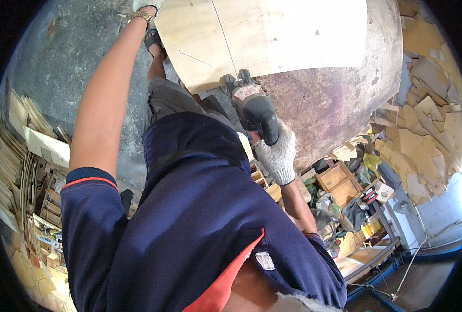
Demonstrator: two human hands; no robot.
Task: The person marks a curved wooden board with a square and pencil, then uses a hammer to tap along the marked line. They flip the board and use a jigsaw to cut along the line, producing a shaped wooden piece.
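My right hand [278,157], in a white knit glove, is closed round the handle of a dark jigsaw [256,108]. The front of the tool sits at the near edge of a pale plywood sheet [288,39], where a dark straight line running across the sheet meets that edge. A shorter mark lies left of that line. Stretched far forward, my left hand [148,6] is at the sheet's far left corner, with a gold-coloured watch [143,16] on the wrist. Its fingers are cut off by the picture's upper edge. Whether the blade is in the wood is hidden.
Beneath the plywood is a worn, stained worktop [324,99]. Wood offcuts [423,125] are heaped at the right. Nearer lie a wooden box [340,182], bags and clutter. Stacked thin boards [7,161] stand at the left. My sandalled foot [153,41] is on the grey floor.
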